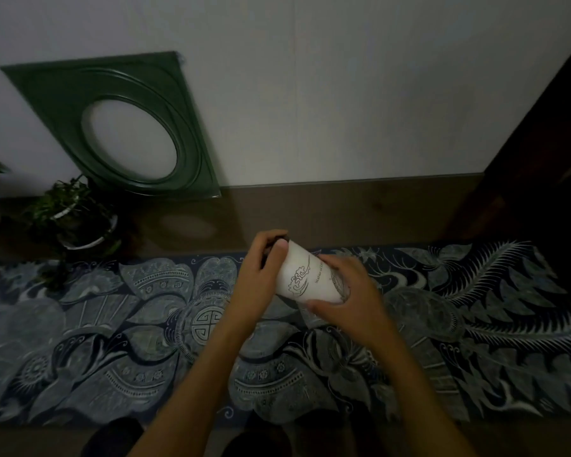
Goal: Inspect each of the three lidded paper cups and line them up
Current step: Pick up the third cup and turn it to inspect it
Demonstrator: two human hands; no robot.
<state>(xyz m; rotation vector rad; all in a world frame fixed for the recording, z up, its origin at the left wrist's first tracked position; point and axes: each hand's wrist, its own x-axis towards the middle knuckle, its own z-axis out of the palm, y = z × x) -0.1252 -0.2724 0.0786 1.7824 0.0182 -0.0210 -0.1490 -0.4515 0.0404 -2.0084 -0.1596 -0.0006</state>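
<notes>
A white paper cup (305,278) with a dark lid (279,240) is held tilted on its side above the patterned cloth (119,328), roughly over the middle of the table. The lid end is gripped by the left hand (257,285), whose fingers are curled round it, while the lower part of the cup is wrapped by the right hand (350,301), thumb underneath. The inspection step appears to be in hand. The light is dim, so the other two cups cannot be made out with certainty; dark shapes at the near edge may be lids. For the next move, the cup would need to be turned upright and set down on the cloth. A potted plant (76,222) and a green frame (119,123) stand at the back left.
</notes>
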